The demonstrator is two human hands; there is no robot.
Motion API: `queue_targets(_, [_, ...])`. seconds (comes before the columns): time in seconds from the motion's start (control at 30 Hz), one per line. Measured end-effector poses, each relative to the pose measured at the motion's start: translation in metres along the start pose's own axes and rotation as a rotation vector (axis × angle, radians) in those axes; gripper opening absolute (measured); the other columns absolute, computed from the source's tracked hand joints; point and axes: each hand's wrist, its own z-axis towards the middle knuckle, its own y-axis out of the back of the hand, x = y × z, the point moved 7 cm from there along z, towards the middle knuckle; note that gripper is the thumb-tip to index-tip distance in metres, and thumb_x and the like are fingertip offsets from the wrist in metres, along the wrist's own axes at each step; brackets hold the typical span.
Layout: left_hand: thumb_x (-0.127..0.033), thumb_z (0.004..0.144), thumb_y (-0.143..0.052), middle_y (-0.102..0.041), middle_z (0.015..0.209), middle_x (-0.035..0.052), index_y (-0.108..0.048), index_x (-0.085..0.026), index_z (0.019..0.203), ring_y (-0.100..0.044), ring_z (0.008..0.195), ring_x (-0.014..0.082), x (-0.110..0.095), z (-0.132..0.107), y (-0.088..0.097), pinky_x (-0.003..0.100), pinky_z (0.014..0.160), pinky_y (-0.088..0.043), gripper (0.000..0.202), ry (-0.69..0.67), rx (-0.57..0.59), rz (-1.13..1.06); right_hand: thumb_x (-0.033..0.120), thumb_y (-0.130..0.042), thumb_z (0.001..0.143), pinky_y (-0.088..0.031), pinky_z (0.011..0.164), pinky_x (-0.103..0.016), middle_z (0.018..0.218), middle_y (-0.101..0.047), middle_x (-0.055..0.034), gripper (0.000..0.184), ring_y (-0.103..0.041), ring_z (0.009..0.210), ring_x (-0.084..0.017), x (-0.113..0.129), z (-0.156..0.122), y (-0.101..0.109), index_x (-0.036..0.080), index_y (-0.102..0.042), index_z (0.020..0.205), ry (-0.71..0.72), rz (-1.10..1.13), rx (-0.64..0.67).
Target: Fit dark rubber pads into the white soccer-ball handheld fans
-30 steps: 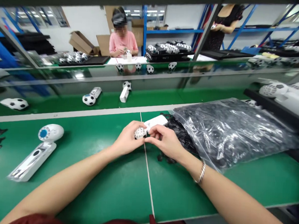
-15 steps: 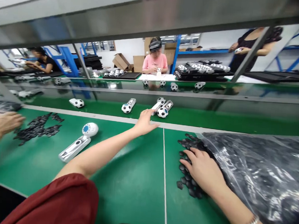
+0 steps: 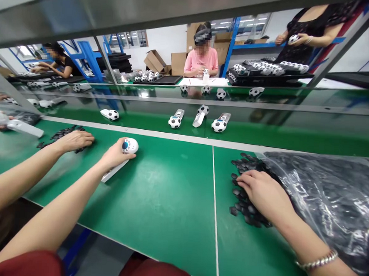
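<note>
My left hand (image 3: 114,155) is closed around a white round-headed device (image 3: 132,146) with a blue dial on its ball-shaped head and a long pale handle, low over the green bench. At the right, my right hand (image 3: 264,195) rests at a pile of small black pieces (image 3: 245,206). Its thumb and forefinger are pinched together on a black piece (image 3: 234,177) at the pile's left edge. The pieces look flat and angular, like the dark patches on a soccer ball.
A clear plastic bag (image 3: 327,201) full of black pieces lies at right. Across the bench, several soccer-ball devices (image 3: 175,121) sit on the green conveyor (image 3: 150,125). A co-worker's hand (image 3: 74,140) is over another black pile (image 3: 62,132) at left. A metal beam (image 3: 166,24) crosses overhead.
My left hand has come back from the conveyor and closed on the white device. My right fingers, spread before, are now pinched. The co-worker's hand has moved over the left pile.
</note>
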Motion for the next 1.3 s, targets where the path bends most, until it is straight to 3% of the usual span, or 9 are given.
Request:
queue_targets(0.17, [-0.045, 0.065, -0.065, -0.054, 0.121, 0.0078, -0.034, -0.023, 0.129, -0.052, 0.109, 0.0260, -0.082, -0.022, -0.025, 0.036, 0.090, -0.042, 0.075, -0.251, 0.083, -0.061, 0.024, -0.048, 0.087, -0.045, 0.075, -0.032, 0.086, -0.068, -0.0046, 0.020, -0.061, 0.082, -0.020, 0.009, 0.000, 0.005, 0.020, -0.068, 0.090, 0.029, 0.079, 0.016])
queue_targets(0.3, [-0.044, 0.059, -0.069, -0.047, 0.128, 0.0103, -0.037, -0.019, 0.130, -0.046, 0.116, 0.0277, -0.148, -0.042, -0.049, 0.037, 0.094, -0.039, 0.081, -0.472, 0.136, -0.057, 0.023, -0.048, 0.087, -0.045, 0.075, -0.029, 0.091, -0.067, -0.0059, 0.019, -0.062, 0.085, -0.019, 0.009, 0.000, 0.003, 0.019, -0.065, 0.093, 0.008, 0.144, 0.050])
queue_targets(0.4, [-0.045, 0.054, -0.072, -0.054, 0.120, 0.0088, -0.044, -0.019, 0.125, -0.052, 0.108, 0.0273, -0.171, -0.055, -0.074, 0.035, 0.089, -0.042, 0.080, -0.528, 0.390, -0.065, 0.021, -0.049, 0.086, -0.045, 0.075, -0.028, 0.093, -0.067, -0.0052, 0.017, -0.062, 0.088, -0.019, 0.006, -0.002, 0.004, 0.019, -0.064, 0.093, -0.017, 0.185, 0.071])
queue_targets(0.53, [-0.040, 0.060, -0.067, -0.063, 0.100, 0.0028, -0.056, -0.021, 0.104, -0.060, 0.088, 0.0225, -0.175, -0.075, -0.089, 0.030, 0.073, -0.046, 0.049, -0.544, 0.761, -0.034, 0.019, -0.050, 0.085, -0.044, 0.071, -0.026, 0.089, -0.068, -0.0034, 0.013, -0.063, 0.083, -0.018, 0.002, -0.004, 0.006, 0.019, -0.063, 0.090, -0.073, 0.215, 0.105])
queue_targets(0.63, [-0.032, 0.068, -0.056, -0.063, 0.094, 0.0035, -0.055, -0.020, 0.097, -0.059, 0.082, 0.0224, -0.177, -0.073, -0.075, 0.030, 0.066, -0.045, 0.032, -0.560, 0.624, 0.065, 0.020, -0.050, 0.085, -0.043, 0.069, -0.026, 0.088, -0.068, -0.0030, 0.013, -0.062, 0.083, -0.017, 0.001, -0.005, 0.008, 0.020, -0.063, 0.090, -0.083, 0.215, 0.100])
queue_targets(0.8, [-0.029, 0.071, -0.050, -0.057, 0.105, 0.0111, -0.049, -0.015, 0.110, -0.053, 0.099, 0.0287, -0.200, -0.057, -0.042, 0.038, 0.078, -0.045, 0.042, -0.588, 0.047, 0.140, 0.023, -0.048, 0.087, -0.042, 0.069, -0.025, 0.087, -0.067, -0.0045, 0.018, -0.061, 0.084, -0.018, 0.003, -0.003, 0.006, 0.021, -0.065, 0.091, -0.062, 0.197, 0.097])
queue_targets(1.0, [-0.048, 0.062, -0.063, -0.047, 0.117, 0.0106, -0.035, -0.019, 0.132, -0.050, 0.107, 0.0273, -0.225, -0.081, -0.093, 0.037, 0.088, -0.044, 0.080, -0.706, 0.441, 0.060, 0.025, -0.045, 0.088, -0.039, 0.064, -0.024, 0.082, -0.065, -0.0028, 0.021, -0.060, 0.078, -0.016, 0.003, -0.002, 0.005, 0.023, -0.066, 0.087, -0.089, 0.195, 0.101])
queue_targets(1.13, [-0.062, 0.060, -0.060, -0.042, 0.127, 0.0150, -0.018, -0.016, 0.141, -0.040, 0.118, 0.0346, -0.234, -0.103, -0.110, 0.045, 0.094, -0.039, 0.102, -0.758, 0.433, 0.172, 0.027, -0.049, 0.086, -0.040, 0.064, -0.024, 0.086, -0.062, -0.0042, 0.019, -0.059, 0.084, -0.017, 0.002, 0.000, 0.004, 0.022, -0.067, 0.086, -0.084, 0.164, 0.098])
queue_targets(1.3, [-0.060, 0.065, -0.058, -0.043, 0.132, 0.0150, -0.023, -0.013, 0.139, -0.041, 0.121, 0.0316, -0.234, -0.104, -0.114, 0.041, 0.095, -0.040, 0.095, -0.716, 0.434, 0.187, 0.021, -0.052, 0.083, -0.040, 0.064, -0.023, 0.092, -0.061, -0.0039, 0.016, -0.060, 0.078, -0.016, -0.001, -0.003, 0.002, 0.022, -0.067, 0.090, -0.096, 0.215, 0.153])
